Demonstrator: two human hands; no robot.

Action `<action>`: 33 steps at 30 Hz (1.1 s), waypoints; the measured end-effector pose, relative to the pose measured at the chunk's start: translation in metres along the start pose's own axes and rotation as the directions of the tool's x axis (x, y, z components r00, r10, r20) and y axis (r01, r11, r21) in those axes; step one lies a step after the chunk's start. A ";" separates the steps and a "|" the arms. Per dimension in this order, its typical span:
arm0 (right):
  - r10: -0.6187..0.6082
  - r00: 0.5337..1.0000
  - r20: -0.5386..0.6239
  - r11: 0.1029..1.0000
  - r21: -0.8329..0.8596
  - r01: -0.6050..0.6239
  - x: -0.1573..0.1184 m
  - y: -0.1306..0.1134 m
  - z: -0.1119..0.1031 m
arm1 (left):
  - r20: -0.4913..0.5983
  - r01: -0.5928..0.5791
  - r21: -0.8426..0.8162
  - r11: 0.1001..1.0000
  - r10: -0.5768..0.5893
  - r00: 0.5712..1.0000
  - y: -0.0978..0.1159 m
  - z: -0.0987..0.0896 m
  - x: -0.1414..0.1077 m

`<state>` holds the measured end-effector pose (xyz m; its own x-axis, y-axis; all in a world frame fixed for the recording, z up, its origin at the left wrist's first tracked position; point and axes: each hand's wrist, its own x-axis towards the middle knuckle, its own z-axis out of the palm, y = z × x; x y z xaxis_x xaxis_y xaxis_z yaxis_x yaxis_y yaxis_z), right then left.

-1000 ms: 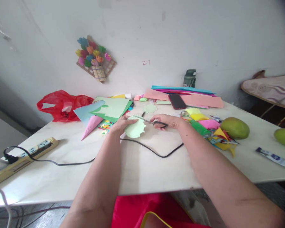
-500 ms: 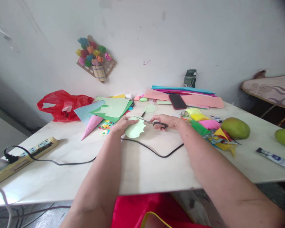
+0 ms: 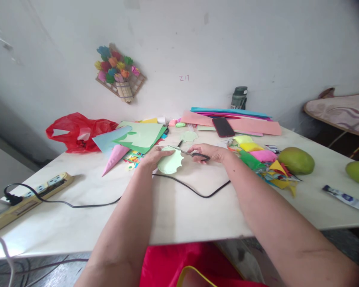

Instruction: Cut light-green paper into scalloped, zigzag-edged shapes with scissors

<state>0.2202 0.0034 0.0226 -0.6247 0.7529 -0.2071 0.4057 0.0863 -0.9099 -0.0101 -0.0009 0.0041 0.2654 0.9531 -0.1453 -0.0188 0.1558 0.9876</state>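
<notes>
Pinched in my left hand [image 3: 156, 156] is a pale green paper disc [image 3: 170, 162] with a scalloped right edge. My right hand [image 3: 208, 153] has its fingers in the dark handles of a pair of scissors [image 3: 201, 156]. The scissor blades point left and meet the disc's upper edge; whether they are parted there I cannot make out. Behind the disc lies another pale green scalloped paper piece [image 3: 189, 136], with a dark pen-like stick [image 3: 180, 143] nearer to me.
Green paper sheets [image 3: 143, 135], a pink paper cone [image 3: 115, 159] and a red plastic bag [image 3: 80, 133] lie left. A black cable [image 3: 191, 186] crosses the table to a power strip [image 3: 48, 189]. Rightward are a phone [image 3: 223, 127], colourful scraps [image 3: 277, 175] and a green mango [image 3: 296, 160].
Both hands, the disc and the scissors hold nearly the same position. The whole view has shifted very slightly.
</notes>
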 end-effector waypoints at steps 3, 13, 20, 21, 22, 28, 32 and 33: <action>0.009 1.000 -0.007 1.000 0.000 -0.009 0.000 0.000 0.000 | -0.006 -0.007 -0.009 1.000 0.007 1.000 -0.001 0.000 0.001; 0.012 1.000 0.015 1.000 -0.006 -0.012 -0.001 -0.002 0.002 | 0.035 -0.025 -0.011 1.000 0.026 0.999 0.000 0.001 -0.001; 0.009 1.000 -0.015 1.000 0.019 -0.009 -0.003 -0.006 0.004 | 0.018 -0.015 -0.004 1.000 0.015 1.000 0.000 0.002 -0.001; 0.001 1.000 -0.014 1.000 0.029 -0.001 -0.004 -0.006 0.004 | 0.014 -0.013 -0.007 1.000 0.014 1.000 0.000 0.002 -0.001; -0.004 1.000 -0.011 0.999 0.037 0.005 -0.004 -0.006 0.004 | 0.012 -0.013 -0.011 1.000 0.013 1.000 0.000 0.002 -0.001; -0.017 1.000 -0.010 1.000 -0.012 0.017 -0.001 -0.002 0.004 | 0.029 -0.015 -0.023 1.000 0.016 0.999 -0.002 0.004 0.000; -0.014 1.000 -0.013 1.000 0.002 0.014 0.001 -0.001 0.004 | 0.015 -0.016 -0.025 1.000 0.016 1.000 -0.002 0.004 0.000; -0.018 1.000 -0.013 1.000 0.021 0.019 0.001 -0.002 0.004 | 0.013 -0.021 -0.027 0.999 0.021 1.000 -0.002 0.004 0.000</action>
<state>0.2164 0.0013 0.0224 -0.6233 0.7597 -0.1856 0.3801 0.0869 -0.9208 -0.0057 -0.0021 0.0023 0.2772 0.9528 -0.1236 -0.0505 0.1429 0.9884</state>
